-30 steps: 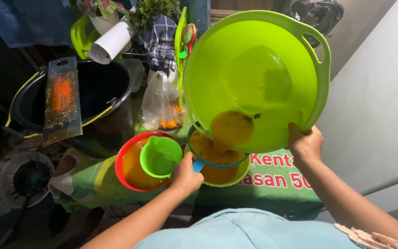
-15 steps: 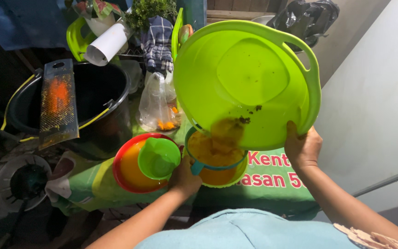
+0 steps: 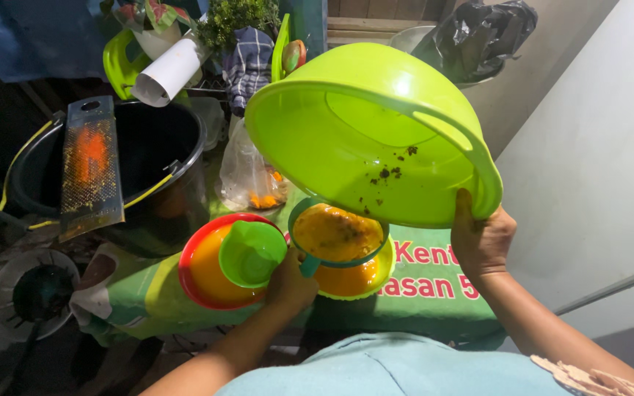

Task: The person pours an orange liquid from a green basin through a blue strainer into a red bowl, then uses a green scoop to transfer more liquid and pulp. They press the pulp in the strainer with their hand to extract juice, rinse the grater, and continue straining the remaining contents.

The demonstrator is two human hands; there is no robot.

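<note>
The big green basin (image 3: 346,139) hangs tilted over the strainer (image 3: 337,233), so nothing can come down from above there; the right hand (image 3: 482,238) holds its rim. The left hand (image 3: 288,282) fills the gap between the strainer and the red bowl (image 3: 199,275), which has a green cup (image 3: 251,253) in it; the black bucket (image 3: 148,165) with the grater (image 3: 91,169) blocks the left; a plastic bag (image 3: 247,172) stands behind; the grey wall (image 3: 588,183) closes the right; some green desk (image 3: 420,301) lies open near the front.
</note>
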